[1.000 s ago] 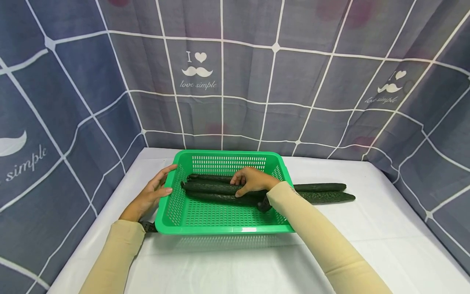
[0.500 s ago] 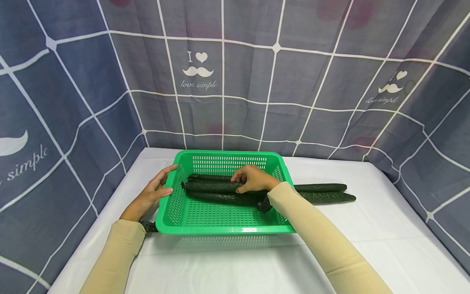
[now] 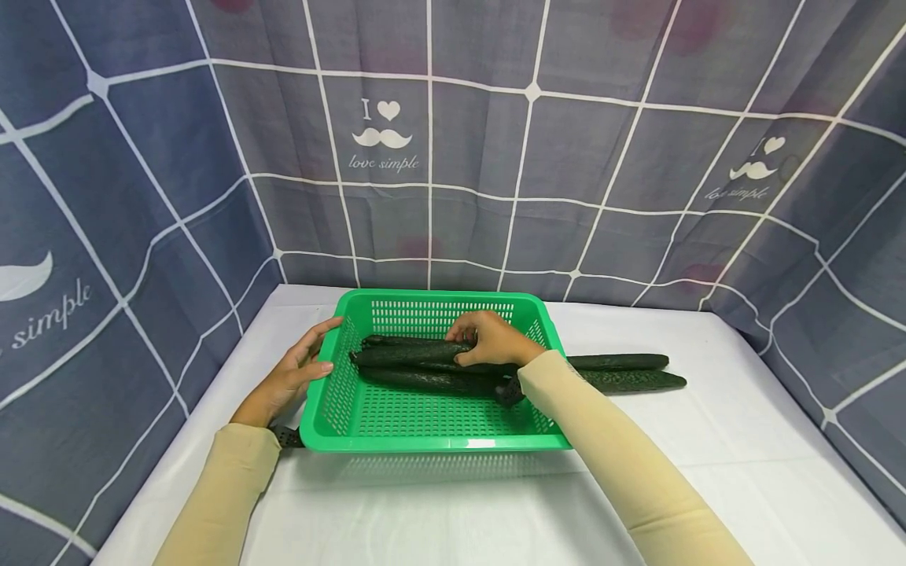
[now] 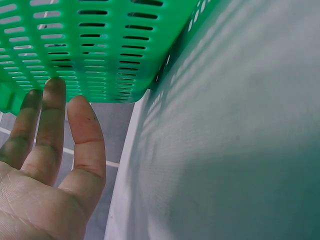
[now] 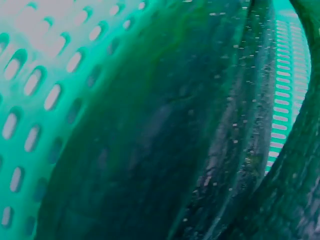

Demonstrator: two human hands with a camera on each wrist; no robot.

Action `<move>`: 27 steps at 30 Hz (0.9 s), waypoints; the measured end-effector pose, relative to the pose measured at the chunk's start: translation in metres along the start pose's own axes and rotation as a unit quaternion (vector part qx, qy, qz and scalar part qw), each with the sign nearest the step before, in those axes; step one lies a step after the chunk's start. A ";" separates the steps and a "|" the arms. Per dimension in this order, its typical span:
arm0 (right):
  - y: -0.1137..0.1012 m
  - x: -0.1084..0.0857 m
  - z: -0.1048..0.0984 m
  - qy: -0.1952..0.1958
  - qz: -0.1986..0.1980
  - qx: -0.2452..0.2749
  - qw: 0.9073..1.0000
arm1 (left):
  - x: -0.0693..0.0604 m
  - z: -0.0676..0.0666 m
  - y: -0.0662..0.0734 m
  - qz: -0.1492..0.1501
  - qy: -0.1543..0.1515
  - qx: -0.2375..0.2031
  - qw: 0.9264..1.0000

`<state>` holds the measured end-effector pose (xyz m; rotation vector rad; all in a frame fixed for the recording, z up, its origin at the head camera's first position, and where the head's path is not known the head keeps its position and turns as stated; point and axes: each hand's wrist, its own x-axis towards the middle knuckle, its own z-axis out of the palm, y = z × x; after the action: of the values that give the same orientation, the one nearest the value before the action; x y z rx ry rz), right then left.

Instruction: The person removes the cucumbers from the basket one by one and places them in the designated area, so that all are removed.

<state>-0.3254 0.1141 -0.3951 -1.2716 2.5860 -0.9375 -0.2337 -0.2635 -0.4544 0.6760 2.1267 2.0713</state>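
A green perforated plastic basket (image 3: 439,443) stands on the table with several long dark green cucumbers inside. My left hand (image 3: 283,383) touches its left side; the left wrist view shows fairly straight fingers (image 4: 51,120) against the slotted wall. Inside the basket, my right hand (image 3: 493,339) grips the middle cucumber (image 3: 399,358) between thumb and fingers. One cucumber (image 3: 425,382) lies in front of it and another (image 3: 389,341) behind. Cucumber skin (image 5: 135,135) fills most of the right wrist view, where no fingers show.
Two more cucumbers (image 3: 617,362) lie side by side on the white tabletop (image 3: 679,464), right of the basket, partly hidden by the right forearm. A grey checked curtain (image 3: 467,141) encloses the table at the back and both sides.
My right hand has shifted slightly toward the back of the basket, and the gripped cucumber's near-hand part has swung back with it. The left hand and basket stay in place.
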 end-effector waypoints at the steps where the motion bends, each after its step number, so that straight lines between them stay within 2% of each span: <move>1: 0.000 0.000 0.000 0.001 0.001 0.002 1.000 | 0.000 0.000 0.000 -0.004 0.001 0.003 1.000; 9: -0.004 -0.002 -0.004 0.021 -0.007 0.024 0.999 | 0.000 0.000 0.001 -0.009 0.002 0.000 1.000; 27: -0.008 -0.010 -0.020 0.066 0.016 0.067 0.995 | -0.001 0.000 0.001 -0.006 0.000 0.011 1.000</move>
<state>-0.3204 0.1275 -0.3756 -1.1685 2.5790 -1.2052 -0.2325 -0.2642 -0.4535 0.6639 2.1506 2.0446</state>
